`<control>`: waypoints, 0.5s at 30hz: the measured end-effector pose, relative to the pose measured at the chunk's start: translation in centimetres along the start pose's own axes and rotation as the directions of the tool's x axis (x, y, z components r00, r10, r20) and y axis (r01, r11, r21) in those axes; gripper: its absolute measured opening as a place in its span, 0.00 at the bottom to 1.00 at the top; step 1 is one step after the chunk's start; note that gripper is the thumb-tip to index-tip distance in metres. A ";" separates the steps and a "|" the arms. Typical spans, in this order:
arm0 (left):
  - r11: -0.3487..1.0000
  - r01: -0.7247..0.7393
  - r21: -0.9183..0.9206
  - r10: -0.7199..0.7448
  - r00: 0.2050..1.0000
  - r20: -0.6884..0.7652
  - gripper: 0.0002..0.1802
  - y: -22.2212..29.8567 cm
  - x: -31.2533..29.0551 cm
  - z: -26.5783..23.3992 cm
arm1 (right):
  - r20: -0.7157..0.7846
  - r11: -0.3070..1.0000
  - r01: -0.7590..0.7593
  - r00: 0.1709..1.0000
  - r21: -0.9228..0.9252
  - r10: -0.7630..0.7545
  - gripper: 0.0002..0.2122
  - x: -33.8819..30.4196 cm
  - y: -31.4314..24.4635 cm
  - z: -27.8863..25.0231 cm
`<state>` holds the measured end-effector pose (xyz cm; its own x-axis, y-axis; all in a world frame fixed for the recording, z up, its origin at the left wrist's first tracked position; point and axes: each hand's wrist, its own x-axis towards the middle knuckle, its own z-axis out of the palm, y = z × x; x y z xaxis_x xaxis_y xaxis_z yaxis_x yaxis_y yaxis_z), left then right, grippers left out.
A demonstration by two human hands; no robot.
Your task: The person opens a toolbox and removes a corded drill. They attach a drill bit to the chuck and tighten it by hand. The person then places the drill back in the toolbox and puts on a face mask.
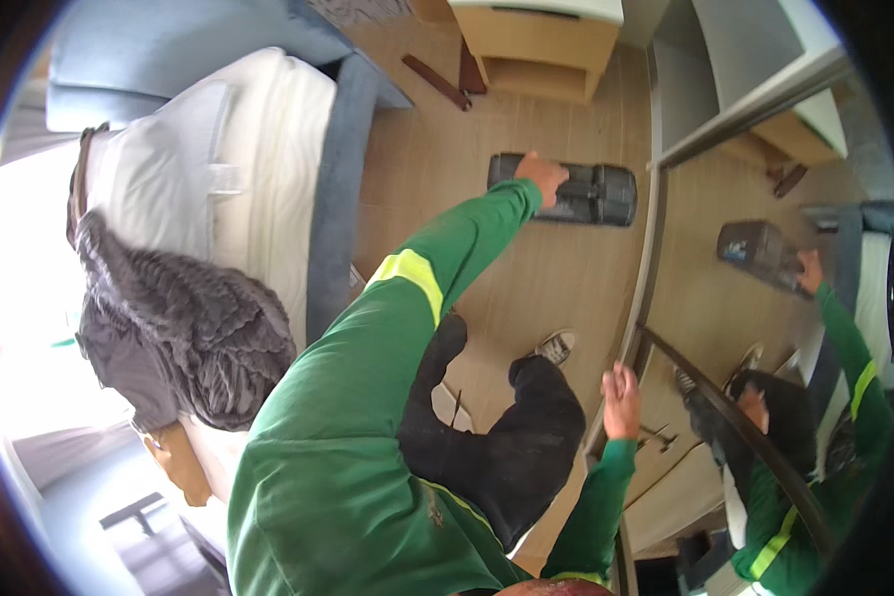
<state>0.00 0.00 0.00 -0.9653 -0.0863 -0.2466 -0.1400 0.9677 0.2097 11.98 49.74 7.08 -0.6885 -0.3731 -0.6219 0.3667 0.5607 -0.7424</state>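
Observation:
My left arm, in a green sleeve with a yellow band, stretches forward. My left hand [543,179] is closed on the top of a black tool case [606,194], which is beside the mirrored door. The exact grip is partly hidden by the hand. Lower right, my right hand [621,400] is held up close to the door's edge with its fingers extended and nothing in it. Whether it touches the frame, I cannot tell. The mirror [725,328] reflects the case, my arms and my dark trousers.
To the left stands a bed with a blue-grey frame [340,189], a bare mattress [278,129] and a grey fluffy blanket [209,328]. A wooden nightstand [536,50] is at the far end, with a dark wooden strip [437,81] on the floor [437,179] beside it.

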 end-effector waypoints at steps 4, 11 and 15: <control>0.999 -0.043 -0.012 0.041 0.990 -0.133 0.18 0.2 -1.4 7.7 | 0.024 0.972 0.021 1.000 -0.234 -0.015 0.20 7.0 -1.9 4.7; 0.996 0.084 0.009 -0.081 0.978 -0.195 0.11 2.7 -11.8 20.3 | 0.171 0.977 -0.185 0.964 -0.108 0.202 0.20 12.3 6.5 7.7; 0.992 0.125 0.007 -0.124 0.989 -0.080 0.14 5.9 -15.2 24.0 | 0.267 0.742 -0.570 0.822 0.354 0.503 0.38 19.5 10.3 7.1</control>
<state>19.17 12.69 -17.72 -0.9550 -0.2244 -0.1940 -0.2581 0.9509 0.1706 6.73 42.99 -14.49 -0.2139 -0.2220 -0.9513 0.8859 0.3663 -0.2846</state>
